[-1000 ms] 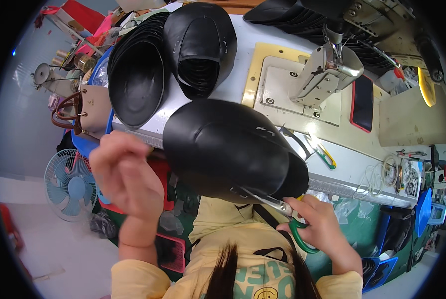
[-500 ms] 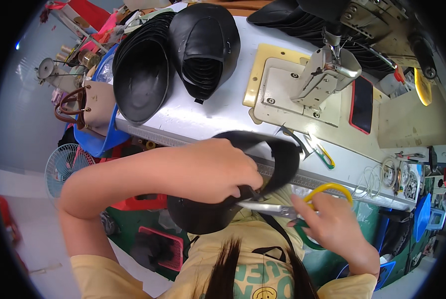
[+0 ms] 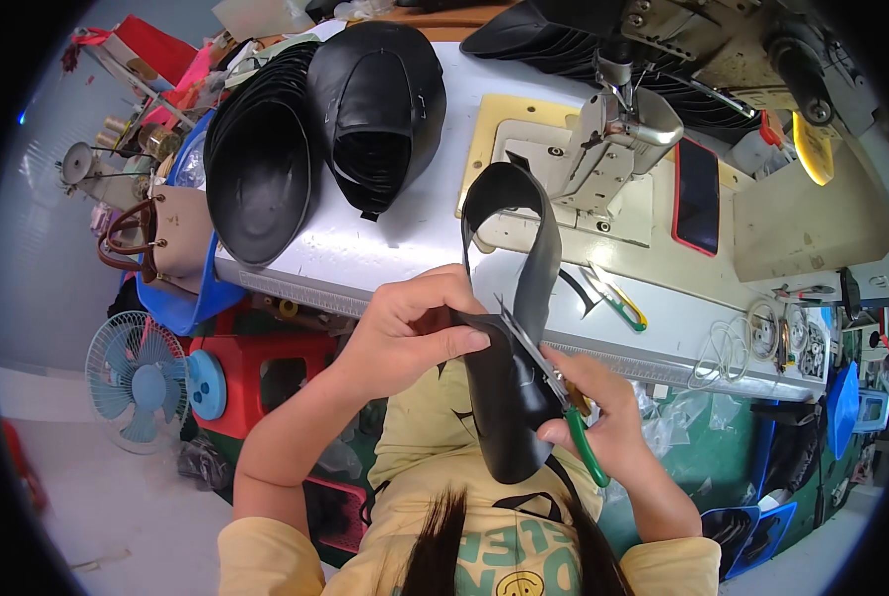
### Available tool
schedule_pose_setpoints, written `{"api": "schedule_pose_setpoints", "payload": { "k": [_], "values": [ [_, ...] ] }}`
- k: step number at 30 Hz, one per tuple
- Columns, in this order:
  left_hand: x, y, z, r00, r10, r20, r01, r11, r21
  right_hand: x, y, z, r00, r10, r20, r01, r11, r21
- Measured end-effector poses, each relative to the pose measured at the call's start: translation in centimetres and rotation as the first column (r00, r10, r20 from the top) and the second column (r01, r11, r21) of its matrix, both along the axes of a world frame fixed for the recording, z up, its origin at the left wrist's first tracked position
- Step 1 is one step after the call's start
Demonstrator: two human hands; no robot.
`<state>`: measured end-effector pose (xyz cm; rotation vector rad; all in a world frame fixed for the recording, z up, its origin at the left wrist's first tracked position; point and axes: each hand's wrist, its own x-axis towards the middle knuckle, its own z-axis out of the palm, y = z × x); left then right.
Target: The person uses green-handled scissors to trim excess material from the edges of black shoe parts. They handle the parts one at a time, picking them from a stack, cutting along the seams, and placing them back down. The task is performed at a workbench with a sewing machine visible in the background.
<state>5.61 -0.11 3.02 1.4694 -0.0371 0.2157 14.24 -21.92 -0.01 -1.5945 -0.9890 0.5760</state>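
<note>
A black leather-like shoe upper [image 3: 509,422] hangs in front of my body, its curved strap-like end looping up over the table edge. My left hand [image 3: 415,323] pinches its upper edge between thumb and fingers. My right hand [image 3: 608,412] grips scissors [image 3: 588,447] with a green handle; their other handle is mostly hidden by my fingers. The scissor blades point up and left, lying along the upper's edge close to my left fingertips. Whether the blades are cutting the material I cannot tell.
A sewing machine [image 3: 613,139] stands beyond my hands, with a phone [image 3: 696,199] to its right. Stacked black uppers [image 3: 375,109] lie at the back left. Small thread snips [image 3: 615,298] rest near the table edge. A fan [image 3: 142,372] stands at the left.
My left hand has turned and drawn back to the left, pinching the edge. The upper has swung upright, its loop rising toward the machine. The scissors have turned to point upward.
</note>
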Motion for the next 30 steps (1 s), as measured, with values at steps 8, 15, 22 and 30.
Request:
{"api": "schedule_pose_setpoints", "payload": {
  "k": [8,15,22,30],
  "values": [
    [0.5,-1.3,-0.8,0.997,0.079,-0.01,-0.08,0.986,-0.145,-0.6,0.6,-1.7,0.986,0.05,-0.157,-0.035,0.995,0.097],
    [0.7,-2.0,-1.4,0.987,0.152,-0.057,-0.161,0.959,-0.235,-1.5,0.6,-1.1,0.963,-0.016,-0.269,0.016,1.0,-0.001],
    [0.4,-1.9,-1.3,0.985,0.154,-0.073,-0.167,0.957,-0.236,-1.5,0.1,-1.3,0.962,-0.031,-0.271,0.043,0.998,0.038],
    [0.3,-2.4,-0.7,0.978,0.208,-0.035,-0.21,0.955,-0.207,-1.5,0.2,-0.7,0.962,-0.003,-0.273,0.001,1.0,-0.008]
  ]
}}
